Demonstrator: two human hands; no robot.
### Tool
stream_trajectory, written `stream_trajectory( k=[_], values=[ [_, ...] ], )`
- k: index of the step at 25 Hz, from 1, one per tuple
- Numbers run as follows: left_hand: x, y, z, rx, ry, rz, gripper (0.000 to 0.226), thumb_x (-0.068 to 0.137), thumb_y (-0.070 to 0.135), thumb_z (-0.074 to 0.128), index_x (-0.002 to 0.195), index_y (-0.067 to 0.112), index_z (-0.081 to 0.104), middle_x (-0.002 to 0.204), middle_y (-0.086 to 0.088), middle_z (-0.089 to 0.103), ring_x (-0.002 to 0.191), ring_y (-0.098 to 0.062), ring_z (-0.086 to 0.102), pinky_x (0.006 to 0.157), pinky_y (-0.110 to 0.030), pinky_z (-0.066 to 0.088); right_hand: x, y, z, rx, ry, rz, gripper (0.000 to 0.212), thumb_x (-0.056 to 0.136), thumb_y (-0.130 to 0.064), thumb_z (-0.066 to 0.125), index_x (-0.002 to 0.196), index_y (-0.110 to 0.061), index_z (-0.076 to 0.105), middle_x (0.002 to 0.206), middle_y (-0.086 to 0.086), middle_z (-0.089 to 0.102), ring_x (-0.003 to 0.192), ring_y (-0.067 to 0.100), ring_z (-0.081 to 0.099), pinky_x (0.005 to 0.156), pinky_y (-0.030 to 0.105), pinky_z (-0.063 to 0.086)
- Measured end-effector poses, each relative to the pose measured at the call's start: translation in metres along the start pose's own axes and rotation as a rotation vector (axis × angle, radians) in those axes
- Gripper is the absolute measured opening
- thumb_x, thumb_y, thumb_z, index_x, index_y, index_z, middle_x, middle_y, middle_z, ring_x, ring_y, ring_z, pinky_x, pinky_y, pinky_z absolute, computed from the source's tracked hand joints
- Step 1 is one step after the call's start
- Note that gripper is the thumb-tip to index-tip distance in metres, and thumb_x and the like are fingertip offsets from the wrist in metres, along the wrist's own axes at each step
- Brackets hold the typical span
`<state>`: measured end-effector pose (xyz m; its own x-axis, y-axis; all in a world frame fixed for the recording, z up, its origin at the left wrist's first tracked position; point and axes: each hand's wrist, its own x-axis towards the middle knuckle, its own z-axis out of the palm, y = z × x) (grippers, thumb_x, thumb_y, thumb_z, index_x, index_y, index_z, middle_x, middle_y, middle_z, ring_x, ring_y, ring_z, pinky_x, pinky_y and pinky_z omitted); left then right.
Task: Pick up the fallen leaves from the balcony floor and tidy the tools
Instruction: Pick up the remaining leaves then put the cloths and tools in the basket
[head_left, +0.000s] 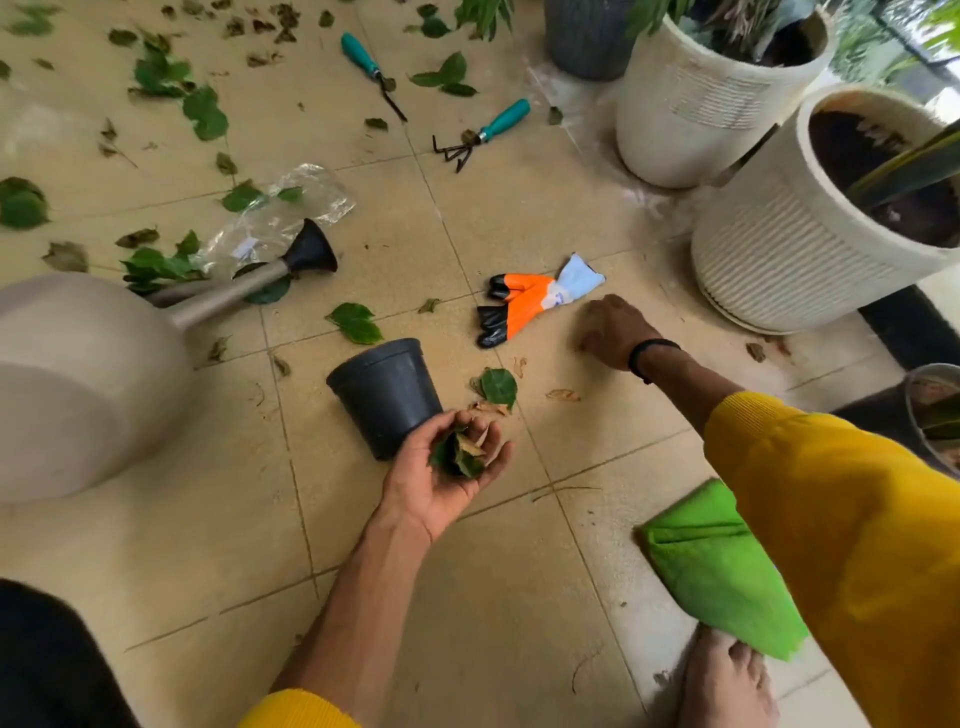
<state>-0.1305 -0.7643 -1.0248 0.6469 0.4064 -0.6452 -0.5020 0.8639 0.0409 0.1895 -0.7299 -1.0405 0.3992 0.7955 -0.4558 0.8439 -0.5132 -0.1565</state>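
Observation:
My left hand (441, 467) is cupped palm up around a bunch of green and dry leaves (460, 449), just in front of a small black plastic pot (384, 389) lying tilted on the tiles. My right hand (613, 330) reaches low over the floor with its fingers curled down, beside an orange, black and white glove (524, 304); whether it pinches anything is hidden. A green leaf (498, 387) and dry scraps lie between my hands. Two teal-handled tools lie farther back: a weeder (363, 60) and a hand rake (488, 130).
A beige watering can (78, 384) lies at the left, its black rose (311, 249) over a clear plastic bag (291, 208). Several leaves litter the far left floor. Two ribbed white planters (769, 249) stand at the right. A green cloth (722, 566) lies near my foot (727, 680).

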Motion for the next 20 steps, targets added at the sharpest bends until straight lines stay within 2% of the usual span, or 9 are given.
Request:
stream_trajectory(
  k=[3,5,7,10,11,13,16,18,20],
  values=[
    [-0.012,0.013,-0.004,-0.033,0.027,0.075,0.02,0.099,0.019,0.053,0.084,0.01,0.064,0.087,-0.01,0.065,0.091,-0.028,0.067,0.094,-0.053,0.055,-0.016,-0.03,0.029,0.076,0.175,-0.014,0.039,0.097,-0.035,0.043,0.116,-0.006,0.061,0.12,0.017,0.058,0.11,0.033,0.052,0.098,0.043,0.045],
    [-0.014,0.014,-0.005,-0.077,0.039,0.122,0.019,0.098,0.019,0.052,0.084,0.01,0.063,0.086,-0.01,0.064,0.089,-0.028,0.067,0.091,-0.052,0.057,-0.049,-0.066,0.044,0.186,0.227,-0.1,0.038,0.102,-0.038,0.041,0.113,-0.007,0.06,0.117,0.015,0.056,0.111,0.032,0.05,0.097,0.044,0.045],
    [-0.012,0.009,-0.007,-0.095,0.043,0.139,0.02,0.098,0.019,0.052,0.083,0.01,0.062,0.086,-0.01,0.063,0.088,-0.027,0.066,0.089,-0.052,0.058,-0.078,-0.098,0.059,0.241,0.161,-0.168,0.048,0.103,-0.048,0.038,0.128,-0.01,0.054,0.134,0.016,0.048,0.124,0.032,0.044,0.103,0.046,0.044],
    [-0.012,-0.003,-0.013,-0.092,0.062,0.153,0.019,0.096,0.018,0.053,0.081,0.011,0.063,0.083,-0.01,0.064,0.086,-0.027,0.065,0.087,-0.049,0.059,-0.096,-0.124,0.082,0.063,0.085,-0.262,0.065,0.098,-0.059,0.044,0.149,-0.021,0.036,0.153,0.015,0.031,0.139,0.034,0.031,0.11,0.049,0.041],
    [-0.012,-0.005,-0.017,-0.097,0.073,0.162,0.02,0.096,0.018,0.053,0.08,0.011,0.063,0.082,-0.009,0.064,0.084,-0.026,0.065,0.085,-0.047,0.059,-0.097,-0.126,0.087,-0.009,0.081,-0.288,0.064,0.097,-0.056,0.047,0.151,-0.025,0.033,0.155,0.014,0.029,0.141,0.036,0.028,0.11,0.05,0.042],
    [-0.014,-0.006,-0.027,-0.115,0.095,0.168,0.02,0.095,0.017,0.053,0.079,0.011,0.062,0.081,-0.009,0.062,0.08,-0.025,0.064,0.082,-0.043,0.059,-0.1,-0.125,0.096,-0.1,0.122,-0.306,0.049,0.1,-0.039,0.05,0.146,-0.027,0.04,0.152,0.014,0.033,0.137,0.039,0.032,0.102,0.051,0.048],
    [-0.016,-0.001,-0.039,-0.145,0.117,0.175,0.019,0.095,0.018,0.052,0.081,0.011,0.063,0.082,-0.009,0.062,0.081,-0.024,0.063,0.082,-0.042,0.058,-0.106,-0.114,0.104,-0.148,0.25,-0.335,0.025,0.101,-0.012,0.049,0.125,-0.014,0.058,0.133,0.015,0.047,0.115,0.035,0.047,0.082,0.044,0.056],
    [-0.014,0.001,-0.04,-0.144,0.128,0.179,0.018,0.096,0.019,0.053,0.083,0.011,0.063,0.083,-0.009,0.063,0.083,-0.025,0.064,0.084,-0.043,0.058,-0.107,-0.099,0.105,-0.061,0.285,-0.31,0.019,0.098,-0.004,0.051,0.109,-0.01,0.064,0.114,0.012,0.054,0.1,0.032,0.055,0.073,0.041,0.056],
    [-0.009,0.0,-0.035,-0.106,0.146,0.176,0.018,0.097,0.021,0.053,0.086,0.012,0.064,0.085,-0.009,0.065,0.084,-0.025,0.065,0.087,-0.043,0.058,-0.108,-0.089,0.094,0.147,0.266,-0.195,0.016,0.094,-0.004,0.056,0.101,-0.009,0.07,0.104,0.01,0.062,0.089,0.028,0.061,0.073,0.036,0.054]
  ],
)
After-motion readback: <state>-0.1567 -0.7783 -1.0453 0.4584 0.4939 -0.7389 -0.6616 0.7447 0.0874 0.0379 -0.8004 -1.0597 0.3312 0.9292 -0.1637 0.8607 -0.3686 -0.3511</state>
